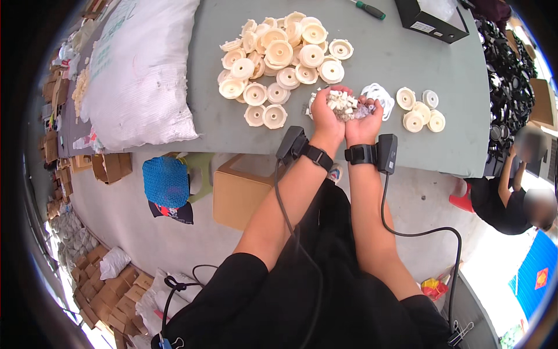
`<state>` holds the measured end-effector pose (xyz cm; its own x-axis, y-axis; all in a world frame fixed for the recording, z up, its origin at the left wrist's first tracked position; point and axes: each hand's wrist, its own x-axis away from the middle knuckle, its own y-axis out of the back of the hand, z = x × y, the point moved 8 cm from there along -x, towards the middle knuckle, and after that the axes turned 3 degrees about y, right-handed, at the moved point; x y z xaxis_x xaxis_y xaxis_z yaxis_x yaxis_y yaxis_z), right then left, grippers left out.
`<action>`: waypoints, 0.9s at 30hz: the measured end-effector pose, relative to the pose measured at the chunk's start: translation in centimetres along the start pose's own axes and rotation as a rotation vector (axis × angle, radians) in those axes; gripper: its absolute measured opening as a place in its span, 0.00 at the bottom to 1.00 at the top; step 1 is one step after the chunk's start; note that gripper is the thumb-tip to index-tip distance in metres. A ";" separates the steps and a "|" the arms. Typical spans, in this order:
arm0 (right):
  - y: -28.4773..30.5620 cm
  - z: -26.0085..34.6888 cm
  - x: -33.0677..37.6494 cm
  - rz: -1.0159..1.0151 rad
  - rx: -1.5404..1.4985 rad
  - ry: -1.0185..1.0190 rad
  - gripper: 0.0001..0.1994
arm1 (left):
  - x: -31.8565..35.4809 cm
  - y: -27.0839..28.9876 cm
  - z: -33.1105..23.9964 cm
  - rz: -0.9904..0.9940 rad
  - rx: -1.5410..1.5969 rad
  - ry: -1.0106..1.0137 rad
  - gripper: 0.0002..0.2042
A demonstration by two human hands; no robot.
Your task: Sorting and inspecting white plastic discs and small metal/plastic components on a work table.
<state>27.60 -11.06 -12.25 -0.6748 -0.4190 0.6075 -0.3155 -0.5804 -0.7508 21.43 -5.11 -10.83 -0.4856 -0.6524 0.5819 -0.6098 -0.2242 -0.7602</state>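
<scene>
My left hand [325, 119] and my right hand [365, 123] are held palm-up and pressed side by side above the near edge of the grey table [407, 64]. Together they cup a heap of small whitish plastic bits [342, 106]. A black device is strapped to each wrist. Just beyond the hands lies a big pile of cream plastic discs [279, 58]. To the right of my right hand sit three more cream discs [419, 111] and a white ring-shaped part [381, 96].
A large white sack [139, 70] lies on the table's left. A black box [430, 20] and a green-handled screwdriver [369, 9] sit at the far edge. Black parts [511, 81] pile at right. A cardboard box [238, 192], a blue net bag [165, 180] and another person [517, 192] are below.
</scene>
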 end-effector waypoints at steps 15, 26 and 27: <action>-0.9 -0.1 -1.9 -0.076 0.461 0.236 0.15 | -2.6 -0.3 -2.2 -0.079 -0.379 -0.136 0.12; -2.7 0.3 -1.1 0.075 0.721 0.268 0.16 | -2.7 -2.4 -4.1 0.136 -0.853 -0.317 0.16; -2.9 0.3 -1.0 0.100 0.719 0.251 0.17 | -2.7 -2.3 -4.3 0.138 -0.849 -0.320 0.16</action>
<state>29.37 -9.11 -10.57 -0.8356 -0.3722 0.4041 0.2086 -0.8955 -0.3932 21.47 0.27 -9.46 -0.4689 -0.8317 0.2973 -0.8761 0.3953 -0.2761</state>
